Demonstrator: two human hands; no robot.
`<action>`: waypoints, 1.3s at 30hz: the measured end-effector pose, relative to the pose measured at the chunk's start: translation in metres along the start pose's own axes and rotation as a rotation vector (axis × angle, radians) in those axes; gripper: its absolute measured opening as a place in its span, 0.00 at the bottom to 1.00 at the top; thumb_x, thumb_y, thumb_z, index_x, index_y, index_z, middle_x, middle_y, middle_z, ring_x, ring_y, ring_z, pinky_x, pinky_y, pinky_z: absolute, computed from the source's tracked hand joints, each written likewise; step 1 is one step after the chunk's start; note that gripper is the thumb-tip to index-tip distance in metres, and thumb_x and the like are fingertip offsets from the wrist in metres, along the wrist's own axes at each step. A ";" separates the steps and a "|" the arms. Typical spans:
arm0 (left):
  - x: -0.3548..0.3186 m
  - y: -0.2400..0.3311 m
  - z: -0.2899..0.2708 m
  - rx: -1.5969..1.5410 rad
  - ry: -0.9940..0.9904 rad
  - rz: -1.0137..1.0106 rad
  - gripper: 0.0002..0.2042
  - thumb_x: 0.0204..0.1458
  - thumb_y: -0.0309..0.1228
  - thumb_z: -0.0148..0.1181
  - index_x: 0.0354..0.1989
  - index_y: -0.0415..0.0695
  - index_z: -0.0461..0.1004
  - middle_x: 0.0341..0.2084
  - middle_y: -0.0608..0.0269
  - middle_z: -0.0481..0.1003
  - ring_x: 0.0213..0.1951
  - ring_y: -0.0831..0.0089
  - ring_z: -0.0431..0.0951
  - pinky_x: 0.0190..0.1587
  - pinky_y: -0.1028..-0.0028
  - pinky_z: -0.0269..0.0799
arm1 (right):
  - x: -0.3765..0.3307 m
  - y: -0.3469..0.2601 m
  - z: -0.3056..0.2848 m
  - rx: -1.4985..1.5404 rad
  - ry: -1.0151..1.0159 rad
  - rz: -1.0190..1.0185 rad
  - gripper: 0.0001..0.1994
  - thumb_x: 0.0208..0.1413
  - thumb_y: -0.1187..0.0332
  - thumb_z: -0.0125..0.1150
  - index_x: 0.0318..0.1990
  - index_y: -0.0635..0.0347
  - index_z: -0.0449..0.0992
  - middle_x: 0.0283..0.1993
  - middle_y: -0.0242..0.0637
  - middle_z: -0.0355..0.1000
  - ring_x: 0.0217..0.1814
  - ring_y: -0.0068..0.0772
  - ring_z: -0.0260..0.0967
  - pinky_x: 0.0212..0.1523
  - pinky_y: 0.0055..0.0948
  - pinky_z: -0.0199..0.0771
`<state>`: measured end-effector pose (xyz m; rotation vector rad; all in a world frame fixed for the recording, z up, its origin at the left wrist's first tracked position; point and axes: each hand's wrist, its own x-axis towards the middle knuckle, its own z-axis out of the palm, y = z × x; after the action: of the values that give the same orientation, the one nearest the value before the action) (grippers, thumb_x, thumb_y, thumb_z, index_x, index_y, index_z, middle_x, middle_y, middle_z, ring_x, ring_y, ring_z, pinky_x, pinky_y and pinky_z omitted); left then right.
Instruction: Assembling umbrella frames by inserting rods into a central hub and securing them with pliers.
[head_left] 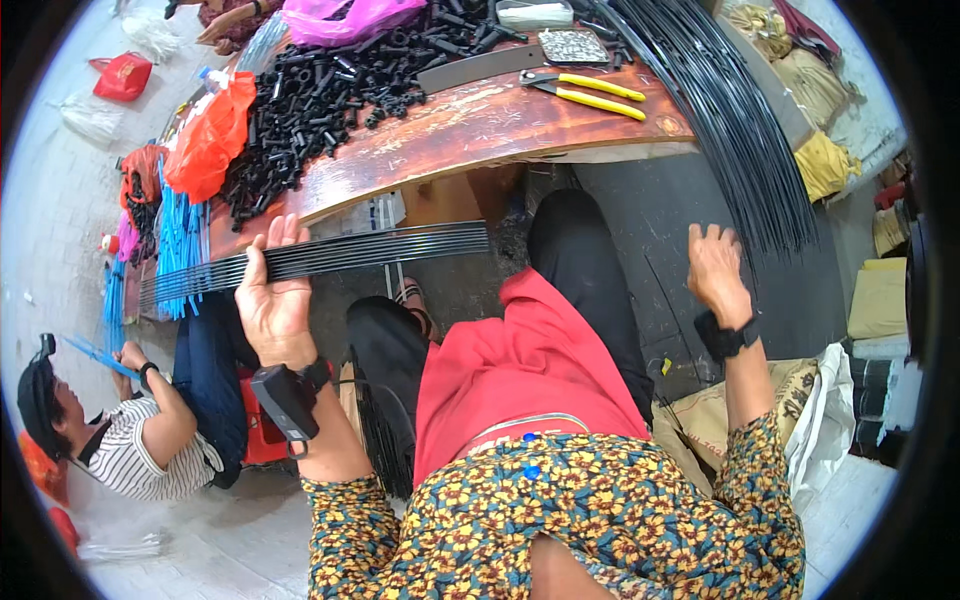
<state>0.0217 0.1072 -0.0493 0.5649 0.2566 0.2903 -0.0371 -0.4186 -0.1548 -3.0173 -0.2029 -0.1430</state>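
Observation:
A flat bundle of thin black rods (380, 250) lies across my left hand (275, 305), between the thumb and the fingers, palm turned up. The rods reach from the left side, past blue rods, to above my lap. My right hand (718, 270) is off to the right with its fingers apart, and nothing shows in it. Beside it, a large sheaf of long black rods (735, 130) runs over the right end of the table and hangs down past its edge.
The reddish wooden table (480, 125) bears many black plastic pieces (330, 110), yellow-handled pliers (590, 92), a flat metal strip (478, 70) and a tray of small parts (572, 47). An orange bag (210, 140) hangs at its left. A co-worker (150, 430) sits left, holding blue rods. Sacks (750, 400) stand right.

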 end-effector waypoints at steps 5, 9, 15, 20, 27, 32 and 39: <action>-0.011 -0.022 0.006 -0.088 -0.085 -0.082 0.10 0.62 0.29 0.49 0.46 0.34 0.66 0.56 0.38 0.65 0.62 0.44 0.62 0.66 0.45 0.54 | 0.014 -0.140 -0.036 0.390 0.248 -0.252 0.34 0.38 0.65 0.71 0.57 0.61 0.66 0.53 0.46 0.66 0.54 0.50 0.63 0.52 0.44 0.63; -0.023 -0.051 0.029 -0.201 -0.156 -0.181 0.10 0.63 0.30 0.48 0.45 0.36 0.66 0.54 0.38 0.68 0.61 0.46 0.65 0.65 0.46 0.58 | 0.044 -0.234 -0.018 1.389 -0.283 -0.179 0.43 0.48 0.52 0.69 0.66 0.66 0.56 0.60 0.51 0.60 0.62 0.45 0.61 0.57 0.40 0.66; -0.047 -0.105 0.027 -0.281 -0.056 -0.251 0.11 0.62 0.33 0.50 0.45 0.39 0.71 0.50 0.45 0.73 0.54 0.52 0.71 0.59 0.52 0.66 | 0.086 -0.291 -0.022 2.040 0.120 -0.031 0.27 0.63 0.55 0.55 0.61 0.66 0.65 0.53 0.34 0.67 0.52 0.21 0.63 0.50 0.23 0.67; -0.066 -0.131 0.040 0.037 -0.167 -0.185 0.19 0.60 0.43 0.55 0.55 0.46 0.67 0.42 0.55 0.76 0.46 0.63 0.75 0.53 0.63 0.68 | 0.110 -0.265 -0.037 2.055 0.148 0.145 0.13 0.60 0.60 0.58 0.35 0.61 0.78 0.28 0.32 0.75 0.18 0.19 0.66 0.16 0.17 0.64; -0.104 -0.094 0.044 0.638 -0.388 -0.416 0.18 0.60 0.37 0.55 0.51 0.34 0.72 0.40 0.48 0.79 0.45 0.60 0.80 0.51 0.65 0.75 | 0.156 -0.170 -0.114 1.523 0.125 -0.140 0.14 0.58 0.56 0.58 0.31 0.58 0.79 0.24 0.26 0.73 0.15 0.12 0.64 0.15 0.12 0.61; -0.074 -0.064 -0.016 0.830 -0.212 -0.051 0.14 0.59 0.33 0.56 0.47 0.34 0.74 0.37 0.49 0.80 0.39 0.60 0.82 0.46 0.66 0.78 | 0.171 -0.154 -0.149 1.136 0.160 -0.581 0.11 0.55 0.64 0.63 0.37 0.65 0.78 0.31 0.33 0.75 0.28 0.19 0.71 0.26 0.20 0.71; -0.067 -0.089 -0.041 1.144 -0.651 -0.201 0.29 0.50 0.19 0.60 0.64 0.38 0.62 0.58 0.53 0.69 0.60 0.67 0.68 0.58 0.71 0.67 | 0.155 -0.194 -0.164 0.975 -0.474 -0.519 0.11 0.53 0.63 0.68 0.35 0.62 0.81 0.24 0.25 0.72 0.22 0.13 0.67 0.20 0.15 0.66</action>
<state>-0.0352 0.0326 -0.1215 1.7046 -0.1916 -0.2874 0.0752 -0.2271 0.0438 -1.9272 -0.8120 0.4882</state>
